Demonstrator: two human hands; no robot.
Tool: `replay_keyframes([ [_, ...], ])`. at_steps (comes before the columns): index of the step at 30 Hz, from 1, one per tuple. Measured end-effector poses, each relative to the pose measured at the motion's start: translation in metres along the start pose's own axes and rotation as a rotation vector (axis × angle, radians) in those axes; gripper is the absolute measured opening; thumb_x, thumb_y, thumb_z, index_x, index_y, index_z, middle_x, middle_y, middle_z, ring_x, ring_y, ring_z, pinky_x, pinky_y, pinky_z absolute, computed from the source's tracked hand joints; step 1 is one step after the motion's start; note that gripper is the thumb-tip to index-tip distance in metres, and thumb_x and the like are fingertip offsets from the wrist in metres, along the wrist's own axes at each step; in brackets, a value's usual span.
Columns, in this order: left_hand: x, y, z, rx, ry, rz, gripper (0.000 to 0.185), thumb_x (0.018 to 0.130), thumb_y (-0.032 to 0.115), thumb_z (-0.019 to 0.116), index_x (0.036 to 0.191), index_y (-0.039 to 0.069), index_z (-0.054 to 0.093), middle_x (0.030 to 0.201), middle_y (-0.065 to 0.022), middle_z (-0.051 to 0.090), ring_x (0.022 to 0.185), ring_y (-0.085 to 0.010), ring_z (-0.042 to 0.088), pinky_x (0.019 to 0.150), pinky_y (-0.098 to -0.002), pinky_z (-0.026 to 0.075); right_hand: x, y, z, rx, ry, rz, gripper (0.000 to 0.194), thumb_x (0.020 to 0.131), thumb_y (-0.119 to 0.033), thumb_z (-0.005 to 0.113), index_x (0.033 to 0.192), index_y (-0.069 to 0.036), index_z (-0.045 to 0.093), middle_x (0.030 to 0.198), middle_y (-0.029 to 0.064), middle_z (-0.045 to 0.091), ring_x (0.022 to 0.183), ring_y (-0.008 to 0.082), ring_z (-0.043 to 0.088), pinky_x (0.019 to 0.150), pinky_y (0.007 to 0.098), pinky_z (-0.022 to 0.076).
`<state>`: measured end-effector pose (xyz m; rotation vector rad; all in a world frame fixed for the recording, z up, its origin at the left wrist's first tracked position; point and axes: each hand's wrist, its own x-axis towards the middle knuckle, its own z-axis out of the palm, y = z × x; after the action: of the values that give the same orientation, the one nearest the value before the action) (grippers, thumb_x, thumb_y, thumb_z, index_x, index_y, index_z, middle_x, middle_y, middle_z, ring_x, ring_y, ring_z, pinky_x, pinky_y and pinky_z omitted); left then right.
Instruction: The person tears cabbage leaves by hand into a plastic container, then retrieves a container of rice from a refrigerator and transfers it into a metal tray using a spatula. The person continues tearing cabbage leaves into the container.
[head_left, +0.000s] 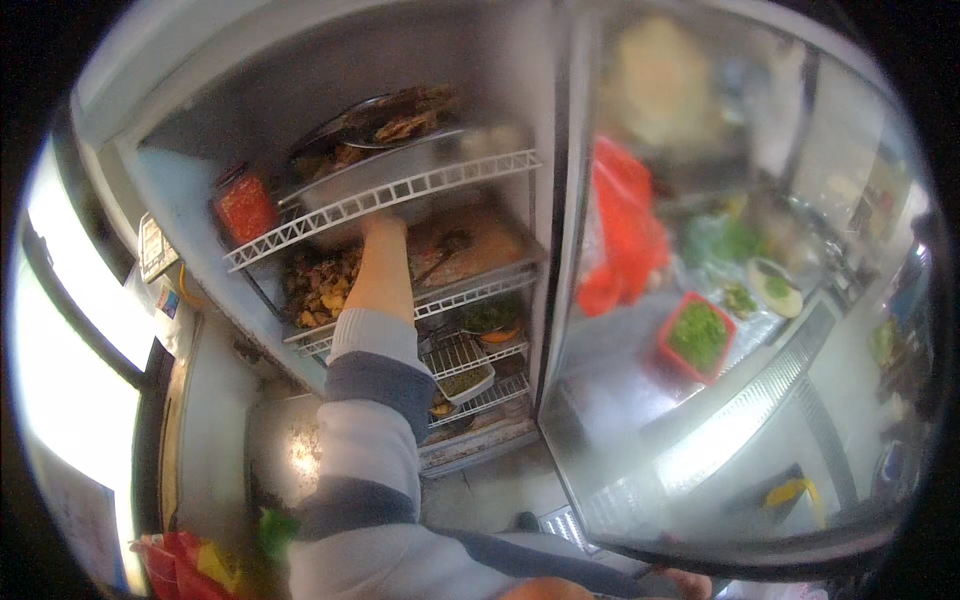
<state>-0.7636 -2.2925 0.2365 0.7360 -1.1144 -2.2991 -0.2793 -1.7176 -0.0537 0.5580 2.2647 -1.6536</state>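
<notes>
My left forearm, in a grey and dark striped sleeve, reaches into an open refrigerator. My left hand (384, 220) is behind the front rail of the upper wire shelf (390, 196); its fingers are hidden. Left of the wrist, a tray of chopped food (324, 289) sits on the shelf below. To its right is a wide tray of pinkish food (480, 251) with a dark utensil (450, 244) in it. Above, a metal tray (397, 124) holds browned food, and a red-filled jar (246, 204) stands left. My right hand (686, 582) shows partly beneath the glass door (600, 450), blurred.
Lower shelves hold a white container (466, 382) and a bowl with greens (495, 322). In or through the fogged door glass appear a red plastic bag (626, 217) and a red container of chopped greens (697, 337). A red and yellow package (184, 566) lies at lower left.
</notes>
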Motion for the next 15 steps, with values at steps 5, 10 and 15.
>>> replay_keyframes([
  [5, -0.012, 0.008, 0.006, -0.021, 0.020, 0.011, 0.051, 0.096, 0.036, 0.034, 0.136, 0.005, 0.033, 0.139, -0.0157, 0.035, 0.125, -0.0369, 0.035, 0.101, -0.0576, 0.027, 0.002, -0.001, -0.016, -0.042, 0.022, 0.062, 0.049, 0.060, -0.007, 0.071, 0.105, -0.001, 0.052, 0.095, 0.0084, 0.057, 0.087, 0.0186, 0.051, 0.077, 0.0344, 0.0442],
  [10, -0.026, 0.016, 0.007, -0.039, 0.014, 0.024, 0.050, 0.096, 0.036, 0.034, 0.136, 0.005, 0.033, 0.138, -0.0163, 0.035, 0.125, -0.0369, 0.036, 0.101, -0.0585, 0.027, 0.002, 0.001, -0.028, -0.083, 0.028, 0.101, 0.054, 0.060, -0.006, 0.071, 0.110, -0.001, 0.051, 0.098, 0.0086, 0.057, 0.089, 0.0187, 0.051, 0.079, 0.0341, 0.0442],
  [15, -0.055, 0.018, 0.000, -0.060, 0.003, 0.020, 0.050, 0.096, 0.036, 0.034, 0.135, 0.005, 0.034, 0.137, -0.0169, 0.036, 0.124, -0.0369, 0.036, 0.101, -0.0594, 0.027, -0.001, 0.006, -0.038, -0.129, 0.012, 0.122, 0.059, 0.060, -0.004, 0.072, 0.114, 0.000, 0.050, 0.101, 0.0089, 0.057, 0.091, 0.0188, 0.052, 0.081, 0.0337, 0.0443],
])
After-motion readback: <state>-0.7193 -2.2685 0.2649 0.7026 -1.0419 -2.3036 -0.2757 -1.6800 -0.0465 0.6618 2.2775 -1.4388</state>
